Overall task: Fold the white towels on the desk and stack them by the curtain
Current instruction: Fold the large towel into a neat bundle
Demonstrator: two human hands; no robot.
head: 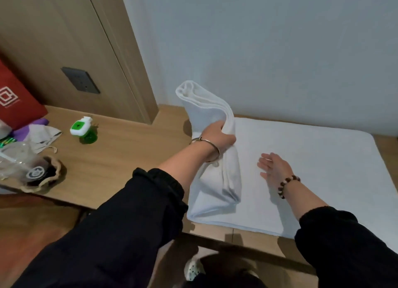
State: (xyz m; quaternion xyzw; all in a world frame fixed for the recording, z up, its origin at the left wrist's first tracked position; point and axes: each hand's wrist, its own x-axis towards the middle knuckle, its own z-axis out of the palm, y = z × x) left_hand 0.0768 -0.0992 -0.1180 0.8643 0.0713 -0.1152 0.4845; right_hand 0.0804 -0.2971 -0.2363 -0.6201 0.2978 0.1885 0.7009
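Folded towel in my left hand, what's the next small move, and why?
Probably lift the folded towel clear and set it aside toward the back. The left hand grips its middle, but its lower end rests on the flat towel spread on the desk, beside the open right hand.

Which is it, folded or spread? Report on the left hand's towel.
Folded. The towel shows stacked layers at its raised end, gripped by the left hand; its lower end rests on a spread towel.
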